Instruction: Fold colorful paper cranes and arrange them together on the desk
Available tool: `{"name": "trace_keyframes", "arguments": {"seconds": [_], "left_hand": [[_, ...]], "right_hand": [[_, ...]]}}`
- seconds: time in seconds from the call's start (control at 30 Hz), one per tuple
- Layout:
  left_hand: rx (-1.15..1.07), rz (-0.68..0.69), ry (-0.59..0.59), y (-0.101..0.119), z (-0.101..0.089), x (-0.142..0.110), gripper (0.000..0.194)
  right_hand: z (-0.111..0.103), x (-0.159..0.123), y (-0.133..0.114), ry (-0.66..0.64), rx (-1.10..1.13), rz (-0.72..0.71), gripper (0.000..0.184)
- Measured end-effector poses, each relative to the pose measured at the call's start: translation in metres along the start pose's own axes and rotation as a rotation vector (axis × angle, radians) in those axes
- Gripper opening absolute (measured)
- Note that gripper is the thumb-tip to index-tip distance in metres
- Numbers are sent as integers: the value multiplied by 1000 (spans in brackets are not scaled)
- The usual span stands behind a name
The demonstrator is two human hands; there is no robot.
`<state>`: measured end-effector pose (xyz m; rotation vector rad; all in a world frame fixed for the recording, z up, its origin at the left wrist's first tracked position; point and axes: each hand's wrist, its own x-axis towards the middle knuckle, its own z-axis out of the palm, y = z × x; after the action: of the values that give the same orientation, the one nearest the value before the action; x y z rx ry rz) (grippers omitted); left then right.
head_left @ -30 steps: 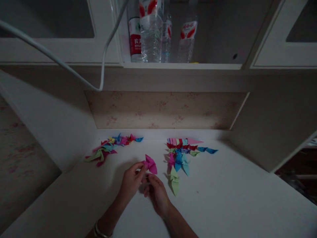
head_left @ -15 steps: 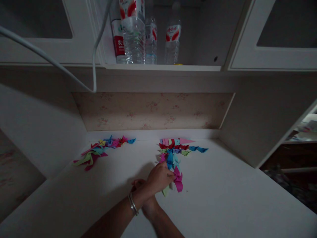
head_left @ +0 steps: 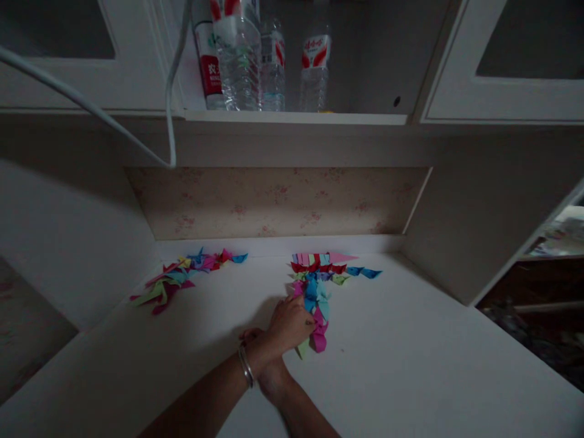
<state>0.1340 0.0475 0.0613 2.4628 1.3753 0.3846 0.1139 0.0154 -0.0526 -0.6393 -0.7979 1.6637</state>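
My left hand [head_left: 292, 325] reaches across to the right, its fingers closed on a magenta folded paper piece [head_left: 320, 337] at the near end of the right-hand group. Beside it lie blue [head_left: 311, 293] and light blue [head_left: 323, 294] folded pieces, and a green paper tip [head_left: 302, 348] pokes out below the hand. My right hand [head_left: 253, 336] is crossed beneath my left wrist. Its visible fingers are curled, and most of the hand is hidden behind the left forearm, so what it holds, if anything, does not show.
Behind, rows of red [head_left: 318, 267] and pink striped [head_left: 314, 258] paper pieces lie by the back ledge. Another colourful paper pile [head_left: 176, 278] is at left. Overhead, a shelf [head_left: 296, 117] holds plastic bottles [head_left: 316, 67]; a white cable [head_left: 171, 121] hangs down in front.
The magenta piece has shifted slightly left, closer to the light blue one, with my left hand at it. My right hand stays crossed underneath. The whole view has moved a little.
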Motion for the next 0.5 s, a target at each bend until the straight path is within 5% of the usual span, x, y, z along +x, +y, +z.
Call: {"name": "trace_keyframes", "arguments": {"seconds": [0.5], "left_hand": [[67, -60, 30, -3, -1, -7, 19]], "right_hand": [[2, -2, -5, -22, -78, 12, 20]]}}
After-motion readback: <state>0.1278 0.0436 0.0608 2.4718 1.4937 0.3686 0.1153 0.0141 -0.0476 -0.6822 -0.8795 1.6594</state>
